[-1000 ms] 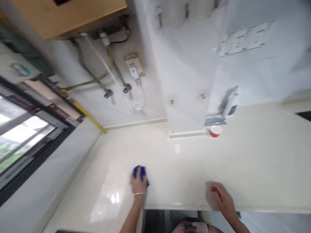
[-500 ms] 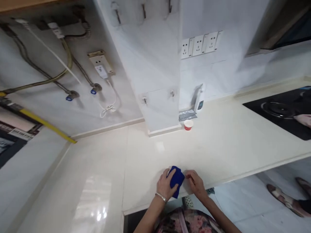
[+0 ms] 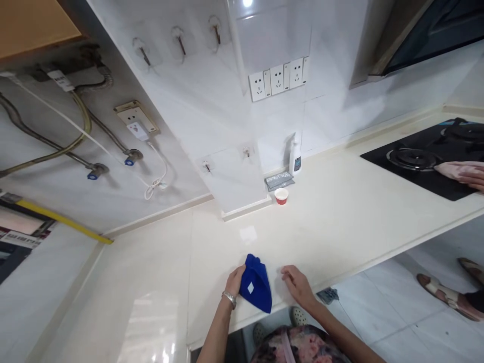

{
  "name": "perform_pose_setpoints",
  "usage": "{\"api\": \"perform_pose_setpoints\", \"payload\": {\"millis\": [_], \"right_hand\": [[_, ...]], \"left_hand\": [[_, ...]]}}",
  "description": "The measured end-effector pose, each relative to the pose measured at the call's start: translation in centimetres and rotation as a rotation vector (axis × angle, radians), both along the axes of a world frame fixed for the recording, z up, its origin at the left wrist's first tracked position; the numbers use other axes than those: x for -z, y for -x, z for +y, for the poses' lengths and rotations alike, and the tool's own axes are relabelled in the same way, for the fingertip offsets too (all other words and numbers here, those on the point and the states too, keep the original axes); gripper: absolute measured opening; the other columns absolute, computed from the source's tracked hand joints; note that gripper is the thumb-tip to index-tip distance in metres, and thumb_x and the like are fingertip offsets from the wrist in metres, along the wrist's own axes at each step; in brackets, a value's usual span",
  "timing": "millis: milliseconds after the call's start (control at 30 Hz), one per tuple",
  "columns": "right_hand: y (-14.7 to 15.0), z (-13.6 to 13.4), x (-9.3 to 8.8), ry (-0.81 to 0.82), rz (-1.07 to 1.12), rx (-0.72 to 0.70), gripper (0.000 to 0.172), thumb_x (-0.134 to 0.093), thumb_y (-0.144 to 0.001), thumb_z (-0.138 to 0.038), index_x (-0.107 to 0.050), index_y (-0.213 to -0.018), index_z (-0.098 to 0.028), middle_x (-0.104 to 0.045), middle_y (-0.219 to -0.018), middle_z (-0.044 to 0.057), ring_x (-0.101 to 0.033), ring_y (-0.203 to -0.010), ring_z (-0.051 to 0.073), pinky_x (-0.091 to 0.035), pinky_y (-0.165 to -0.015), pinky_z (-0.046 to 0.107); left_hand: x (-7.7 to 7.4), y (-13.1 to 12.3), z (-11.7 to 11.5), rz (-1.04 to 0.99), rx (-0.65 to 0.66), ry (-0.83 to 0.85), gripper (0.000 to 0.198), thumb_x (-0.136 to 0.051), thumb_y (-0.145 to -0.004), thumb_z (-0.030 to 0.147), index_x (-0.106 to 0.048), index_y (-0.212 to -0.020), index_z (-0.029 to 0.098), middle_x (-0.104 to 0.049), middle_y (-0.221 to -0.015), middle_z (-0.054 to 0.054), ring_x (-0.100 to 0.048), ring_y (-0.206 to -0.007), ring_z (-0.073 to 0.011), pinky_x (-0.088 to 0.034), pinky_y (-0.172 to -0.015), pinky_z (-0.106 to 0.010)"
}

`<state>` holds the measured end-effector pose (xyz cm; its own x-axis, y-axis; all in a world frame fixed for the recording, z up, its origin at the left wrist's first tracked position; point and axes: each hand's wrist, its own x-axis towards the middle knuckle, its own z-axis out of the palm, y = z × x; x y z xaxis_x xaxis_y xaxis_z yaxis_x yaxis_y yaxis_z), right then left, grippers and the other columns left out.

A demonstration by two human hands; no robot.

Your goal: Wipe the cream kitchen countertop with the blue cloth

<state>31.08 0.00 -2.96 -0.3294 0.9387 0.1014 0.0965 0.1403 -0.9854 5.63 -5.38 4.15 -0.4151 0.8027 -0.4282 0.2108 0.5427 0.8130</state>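
A folded blue cloth (image 3: 259,290) with a small white label stands partly raised over the white countertop, near its front edge. My left hand (image 3: 235,282), with a bracelet at the wrist, grips the cloth along its left side; the fingertips are hidden behind it. To the right of the cloth, and apart from it, my right hand (image 3: 297,283) rests low over the counter with its fingers curled in. Nothing shows in that hand.
A red and white paper cup (image 3: 281,196), grey packets (image 3: 279,180) and a white spray bottle (image 3: 295,157) stand by the wall. At right, another person's hand (image 3: 477,176) holds a pinkish cloth (image 3: 457,170) on the black cooktop (image 3: 434,181). A yellow strip (image 3: 64,222) lies left.
My left hand has moved left with the blue cloth and now holds its side instead of pressing on top. The cloth has turned, showing its white label. The view has shifted right.
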Motion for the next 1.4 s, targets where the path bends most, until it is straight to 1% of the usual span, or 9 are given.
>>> {"api": "perform_pose_setpoints", "payload": {"millis": [200, 400, 533, 633, 733, 900, 1000, 1100, 1400], "right_hand": [[4.3, 0.5, -1.2, 0.253, 0.005, -0.064, 0.035, -0.048, -0.092, -0.05, -0.061, -0.111, -0.024, -0.072, -0.084, 0.002, -0.066, -0.065, 0.02, -0.052, -0.05, 0.029], [4.4, 1.3, -4.3, 0.522, 0.043, -0.156, 0.065, -0.072, -0.078, -0.061, -0.059, -0.129, -0.023, -0.069, -0.09, 0.001, -0.066, -0.079, 0.019, -0.052, -0.067, 0.029], [2.8, 2.2, -6.8, 0.603, 0.209, -0.325, 0.053, -0.075, -0.074, -0.061, -0.071, -0.106, -0.019, -0.072, -0.091, 0.003, -0.065, -0.091, 0.024, -0.05, -0.08, 0.035], [1.8, 2.9, -8.5, 0.553, 0.338, -0.337, 0.047, -0.079, -0.072, -0.057, -0.071, -0.096, -0.018, -0.072, -0.091, 0.002, -0.064, -0.092, 0.023, -0.049, -0.086, 0.036], [1.5, 3.7, -8.8, 0.487, 0.357, -0.25, 0.044, -0.08, -0.07, -0.055, -0.067, -0.091, -0.019, -0.069, -0.084, -0.001, -0.062, -0.081, 0.02, -0.049, -0.078, 0.033], [1.4, 4.4, -6.5, 0.51, 0.195, -0.019, 0.036, -0.074, -0.068, -0.053, -0.057, -0.074, -0.022, -0.058, -0.069, -0.004, -0.054, -0.07, 0.017, -0.045, -0.067, 0.031], [1.0, 4.5, -5.5, 0.536, 0.234, -0.061, 0.036, -0.07, -0.07, -0.053, -0.061, -0.082, -0.021, -0.061, -0.073, -0.002, -0.058, -0.072, 0.019, -0.047, -0.07, 0.033], [0.7, 4.3, -5.5, 0.511, 0.294, -0.131, 0.04, -0.073, -0.069, -0.053, -0.065, -0.092, -0.021, -0.067, -0.086, 0.0, -0.063, -0.084, 0.021, -0.049, -0.081, 0.034], [1.3, 3.9, -7.5, 0.541, 0.429, -0.299, 0.041, -0.074, -0.077, -0.055, -0.068, -0.099, -0.021, -0.07, -0.089, 0.0, -0.063, -0.08, 0.018, -0.049, -0.079, 0.033]], "left_hand": [[-0.8, -1.0, -0.6, -0.181, -0.042, -0.121, 0.074, -0.092, -0.043, 0.056, -0.076, -0.104, 0.018, -0.08, -0.109, -0.011, -0.07, -0.109, -0.033, -0.05, -0.107, -0.047], [-3.0, -3.1, -0.6, -0.363, -0.141, -0.16, 0.064, -0.081, -0.06, 0.057, -0.075, -0.108, 0.015, -0.081, -0.094, -0.012, -0.074, -0.097, -0.0318, -0.057, -0.093, -0.046], [-4.8, -4.6, 0.2, -0.462, -0.115, -0.172, 0.061, -0.078, -0.065, 0.051, -0.074, -0.113, 0.014, -0.081, -0.097, -0.014, -0.074, -0.093, -0.0308, -0.058, -0.083, -0.041], [-5.6, -4.8, 1.0, -0.47, -0.065, -0.174, 0.064, -0.075, -0.066, 0.052, -0.073, -0.117, 0.013, -0.08, -0.104, -0.016, -0.074, -0.097, -0.0318, -0.058, -0.085, -0.042], [-5.2, -4.2, 1.9, -0.366, -0.043, -0.167, 0.066, -0.074, -0.066, 0.054, -0.072, -0.118, 0.014, -0.077, -0.113, -0.017, -0.071, -0.106, -0.0333, -0.056, -0.095, -0.046], [-2.5, -4.9, 3.3, -0.029, -0.053, -0.183, 0.077, -0.076, -0.062, 0.058, -0.066, -0.126, 0.017, -0.071, -0.127, -0.017, -0.064, -0.119, -0.0316, -0.05, -0.107, -0.048], [-1.2, -6.9, 3.6, 0.066, 0.024, -0.171, 0.075, -0.073, -0.065, 0.063, -0.067, -0.125, 0.018, -0.071, -0.12, -0.017, -0.066, -0.11, -0.0311, -0.052, -0.102, -0.051], [-0.7, -8.2, 3.8, 0.134, 0.049, -0.173, 0.081, -0.078, -0.063, 0.061, -0.065, -0.129, 0.018, -0.065, -0.129, -0.017, -0.06, -0.118, -0.0338, -0.043, -0.112, -0.055], [-1.3, -6.1, 3.5, -0.157, 0.059, -0.161, 0.092, -0.08, -0.056, 0.076, -0.067, -0.125, 0.015, -0.075, -0.119, -0.016, -0.07, -0.11, -0.0304, -0.056, -0.101, -0.044]]}}
